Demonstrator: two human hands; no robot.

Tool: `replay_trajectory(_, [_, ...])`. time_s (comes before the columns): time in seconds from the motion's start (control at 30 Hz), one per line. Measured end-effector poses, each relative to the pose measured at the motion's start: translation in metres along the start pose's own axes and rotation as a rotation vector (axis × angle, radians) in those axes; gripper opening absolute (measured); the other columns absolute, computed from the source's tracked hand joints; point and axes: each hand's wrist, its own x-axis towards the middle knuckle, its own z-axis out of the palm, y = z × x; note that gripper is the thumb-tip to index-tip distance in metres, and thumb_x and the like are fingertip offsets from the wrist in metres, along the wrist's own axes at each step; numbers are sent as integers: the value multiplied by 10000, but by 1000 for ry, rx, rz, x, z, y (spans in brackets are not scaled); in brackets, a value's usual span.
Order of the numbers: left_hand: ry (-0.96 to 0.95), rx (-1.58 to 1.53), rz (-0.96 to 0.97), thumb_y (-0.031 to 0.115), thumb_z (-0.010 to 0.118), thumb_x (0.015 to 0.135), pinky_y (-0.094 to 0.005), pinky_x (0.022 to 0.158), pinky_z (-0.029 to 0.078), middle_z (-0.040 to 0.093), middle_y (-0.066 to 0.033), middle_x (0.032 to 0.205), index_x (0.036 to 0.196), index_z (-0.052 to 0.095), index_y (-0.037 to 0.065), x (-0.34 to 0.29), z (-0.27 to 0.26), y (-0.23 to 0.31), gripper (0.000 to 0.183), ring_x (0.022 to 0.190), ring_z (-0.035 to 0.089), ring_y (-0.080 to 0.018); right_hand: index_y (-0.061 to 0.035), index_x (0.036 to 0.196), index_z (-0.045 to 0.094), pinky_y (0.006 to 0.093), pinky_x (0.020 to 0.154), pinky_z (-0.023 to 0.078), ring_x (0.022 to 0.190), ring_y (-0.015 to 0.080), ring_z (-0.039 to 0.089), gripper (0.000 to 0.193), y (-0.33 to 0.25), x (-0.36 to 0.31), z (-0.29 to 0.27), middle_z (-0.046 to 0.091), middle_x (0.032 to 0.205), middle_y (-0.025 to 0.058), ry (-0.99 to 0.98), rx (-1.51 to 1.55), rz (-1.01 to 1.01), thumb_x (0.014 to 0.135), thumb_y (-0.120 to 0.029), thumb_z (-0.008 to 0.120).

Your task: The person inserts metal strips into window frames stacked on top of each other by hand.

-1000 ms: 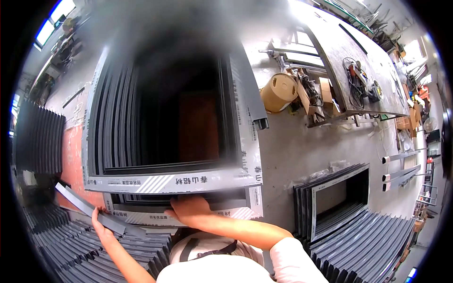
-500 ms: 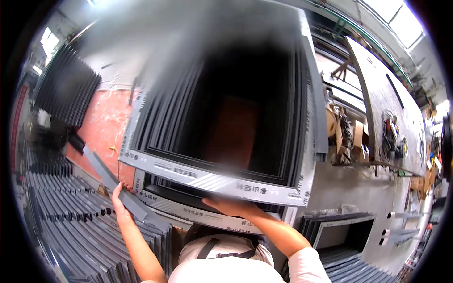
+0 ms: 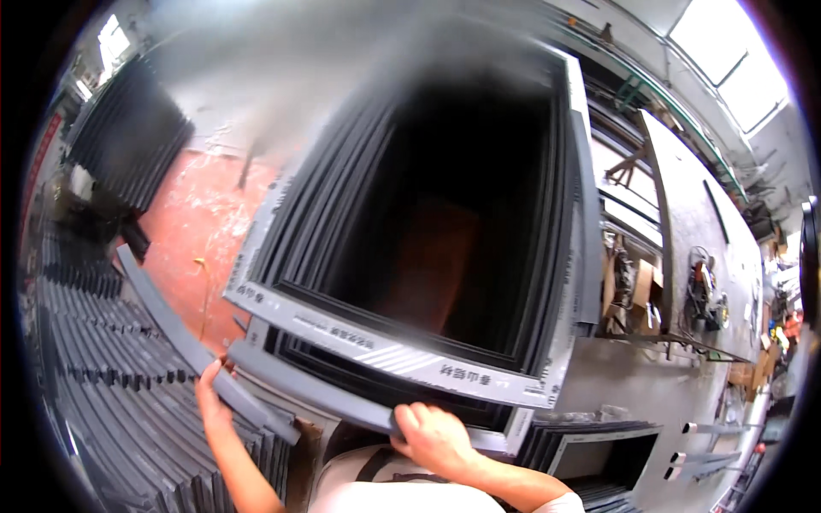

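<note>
My left hand (image 3: 212,400) is closed around a long grey metal profile strip (image 3: 161,301), which slants from the upper left down past the hand. A shorter grey profile strip (image 3: 312,386) is gripped at its right end by my right hand (image 3: 433,438). This strip's other end lies close to my left fingers; whether they touch it I cannot tell. Just beyond it stands a stack of dark rectangular window frames (image 3: 363,342), with pale printed film on the top one. The shorter strip covers part of a lower frame's near edge.
Rows of grey profiles (image 3: 128,402) fill the lower left, and another stack of dark profiles (image 3: 128,141) stands behind. Red sheeting (image 3: 201,214) lies left of the frames. To the right are a worktable (image 3: 697,197) with tools and cables, and a smaller frame stack (image 3: 590,440).
My right hand has come up from the lower frames and now holds the shorter strip. The long strip in my left hand has shifted slightly left and down. The view has turned a little.
</note>
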Motion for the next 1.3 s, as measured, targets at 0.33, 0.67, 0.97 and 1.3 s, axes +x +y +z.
replay_trajectory(0.33, [111, 161, 21, 148, 660, 827, -364, 739, 519, 650, -68, 930, 1075, 621, 34, -11, 56, -19, 276, 835, 638, -230, -68, 1282, 562, 362, 741, 548, 920, 258, 613, 578, 36, -39, 23, 563, 1129, 95, -125, -176, -30, 773, -287, 724])
replay_trajectory(0.67, [151, 83, 55, 109, 689, 835, -394, 774, 533, 638, -90, 997, 1135, 582, 15, 35, 95, -25, 332, 891, 633, -238, -108, 1226, 601, 412, 805, 527, 971, 293, 601, 617, 64, 7, -7, 592, 1064, 94, -129, -202, 32, 675, -304, 799])
replay_trajectory(0.97, [-117, 324, 61, 74, 679, 835, -321, 538, 526, 598, -50, 804, 1022, 564, 35, 48, 133, 15, 223, 598, 596, -177, -166, 1270, 593, 339, 684, 532, 784, 216, 603, 568, 53, 14, -36, 606, 909, 20, 39, -257, -119, 740, -263, 772])
replay_trajectory(1.3, [-238, 499, 189, 39, 655, 822, -308, 531, 496, 603, -47, 827, 1120, 553, 23, 45, 138, 21, 315, 607, 585, -145, -129, 1208, 638, 443, 747, 547, 839, 357, 664, 515, 71, -7, 55, 669, 936, 157, -212, 13, 174, 873, -520, 651])
